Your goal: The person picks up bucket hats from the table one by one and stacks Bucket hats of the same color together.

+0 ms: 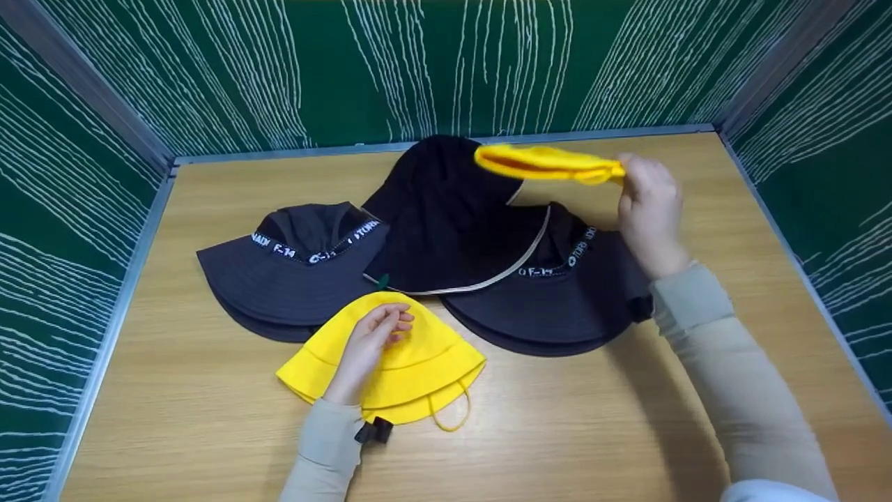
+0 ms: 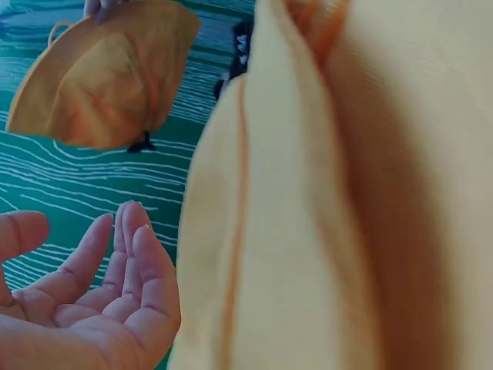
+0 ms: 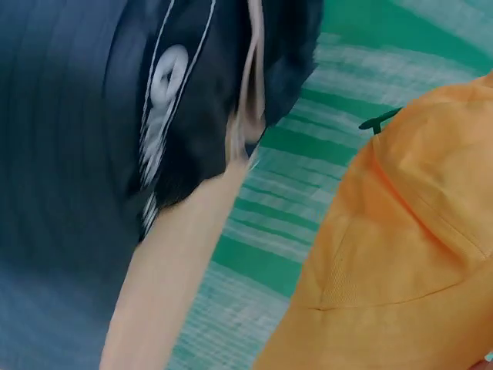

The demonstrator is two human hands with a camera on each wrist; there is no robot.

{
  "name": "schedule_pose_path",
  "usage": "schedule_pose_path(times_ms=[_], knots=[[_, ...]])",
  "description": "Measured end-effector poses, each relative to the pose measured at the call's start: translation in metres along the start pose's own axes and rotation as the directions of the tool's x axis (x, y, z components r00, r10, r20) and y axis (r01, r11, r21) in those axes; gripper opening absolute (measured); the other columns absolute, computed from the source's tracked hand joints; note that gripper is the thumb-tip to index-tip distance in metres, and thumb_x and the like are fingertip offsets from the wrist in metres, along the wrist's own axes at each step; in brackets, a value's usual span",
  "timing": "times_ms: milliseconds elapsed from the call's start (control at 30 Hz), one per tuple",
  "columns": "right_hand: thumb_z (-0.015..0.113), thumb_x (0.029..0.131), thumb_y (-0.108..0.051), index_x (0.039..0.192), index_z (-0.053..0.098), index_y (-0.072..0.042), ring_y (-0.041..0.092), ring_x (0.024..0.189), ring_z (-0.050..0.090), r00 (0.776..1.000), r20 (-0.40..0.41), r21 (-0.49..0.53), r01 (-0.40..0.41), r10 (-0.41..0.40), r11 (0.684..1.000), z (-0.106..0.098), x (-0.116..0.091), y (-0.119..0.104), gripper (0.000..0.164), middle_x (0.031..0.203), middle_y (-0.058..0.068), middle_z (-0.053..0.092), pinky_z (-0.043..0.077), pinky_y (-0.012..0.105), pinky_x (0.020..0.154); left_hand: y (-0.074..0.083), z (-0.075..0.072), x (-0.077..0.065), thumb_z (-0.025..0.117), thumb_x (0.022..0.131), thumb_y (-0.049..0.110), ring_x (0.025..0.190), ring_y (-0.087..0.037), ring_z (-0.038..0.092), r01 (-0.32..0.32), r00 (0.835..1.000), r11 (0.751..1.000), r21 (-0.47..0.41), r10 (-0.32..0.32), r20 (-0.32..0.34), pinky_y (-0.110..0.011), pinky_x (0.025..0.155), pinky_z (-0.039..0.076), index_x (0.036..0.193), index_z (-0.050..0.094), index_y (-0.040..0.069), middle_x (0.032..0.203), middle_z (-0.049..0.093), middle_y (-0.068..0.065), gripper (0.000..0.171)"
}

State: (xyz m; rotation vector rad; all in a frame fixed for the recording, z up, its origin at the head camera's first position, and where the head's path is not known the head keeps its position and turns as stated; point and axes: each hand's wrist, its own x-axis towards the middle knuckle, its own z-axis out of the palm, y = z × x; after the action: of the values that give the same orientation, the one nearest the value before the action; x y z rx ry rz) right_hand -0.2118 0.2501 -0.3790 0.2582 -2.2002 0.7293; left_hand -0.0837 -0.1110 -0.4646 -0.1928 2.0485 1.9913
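My right hand grips a yellow bucket hat by its brim, up in the air over the dark hats. That raised hat shows a small green leaf-like tip in the right wrist view, on its crown. A second yellow bucket hat lies on the table with a thin yellow cord at its brim. Over this hat is my left hand, its fingers loosely bent and holding nothing; the left wrist view shows the hand beside the yellow cloth. Whether it touches the hat I cannot tell.
Behind the lower yellow hat lie a dark hat with a lettered band at left, a black hat with pale brim edging in the middle, and another lettered dark hat at right. Green white-streaked walls enclose the wooden table.
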Motion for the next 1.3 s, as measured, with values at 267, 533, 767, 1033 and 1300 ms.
schedule_pose_path(times_ms=[267,533,767,1033,1300], knots=[[0.051,0.085,0.015,0.094,0.067,0.001,0.035,0.087,0.062,0.96,-0.121,0.118,0.268,-0.254,0.956,0.008,-0.045,-0.038,0.023,0.093,0.017,0.07,0.049,0.04,0.086,0.023,0.006,-0.002,0.024,0.104,0.027,0.099,-0.017,0.06,-0.006,0.971,0.933,-0.359,0.091,0.221,-0.031,0.089,0.051,0.134,0.043,-0.008,0.109,0.064,-0.006,0.049],[0.053,0.088,0.009,0.094,0.069,-0.001,0.032,0.087,0.064,0.834,-0.136,0.195,0.552,-0.535,0.81,0.018,-0.08,-0.054,0.02,0.093,0.012,0.071,0.05,0.041,0.09,0.035,0.008,-0.007,0.006,0.104,0.035,0.098,-0.013,0.064,0.205,0.902,0.808,-0.552,0.063,0.426,-0.028,0.085,0.052,0.128,0.041,0.0,0.109,0.066,-0.002,0.055],[0.053,0.094,-0.001,0.099,0.069,-0.002,0.029,0.09,0.064,0.751,-0.056,0.263,0.647,-0.658,0.716,0.018,-0.097,-0.055,0.017,0.099,0.011,0.071,0.049,0.038,0.09,0.033,0.013,-0.009,0.034,0.103,0.016,0.102,-0.011,0.06,0.165,0.932,0.892,-0.422,-0.001,0.362,-0.026,0.088,0.051,0.144,0.022,-0.003,0.119,0.057,-0.006,0.046],[0.047,0.098,-0.005,0.109,0.069,-0.005,0.027,0.097,0.062,0.723,0.102,0.29,0.636,-0.683,0.716,0.02,-0.114,-0.043,0.024,0.107,0.009,0.069,0.047,0.034,0.092,0.034,0.019,-0.008,0.049,0.096,0.002,0.112,-0.016,0.058,0.082,0.981,0.92,-0.383,-0.007,0.194,-0.031,0.097,0.047,0.149,0.018,0.009,0.142,0.042,-0.019,0.061],[0.056,0.094,-0.035,0.122,0.063,-0.009,0.028,0.108,0.056,0.697,0.33,0.384,0.517,-0.637,0.765,0.022,-0.124,-0.031,0.039,0.12,0.011,0.062,0.042,0.035,0.098,0.047,0.018,-0.013,0.048,0.095,-0.004,0.12,-0.021,0.054,-0.031,0.988,0.962,-0.27,0.07,0.135,-0.034,0.1,0.045,0.148,0.021,0.004,0.141,0.045,-0.022,0.06]])
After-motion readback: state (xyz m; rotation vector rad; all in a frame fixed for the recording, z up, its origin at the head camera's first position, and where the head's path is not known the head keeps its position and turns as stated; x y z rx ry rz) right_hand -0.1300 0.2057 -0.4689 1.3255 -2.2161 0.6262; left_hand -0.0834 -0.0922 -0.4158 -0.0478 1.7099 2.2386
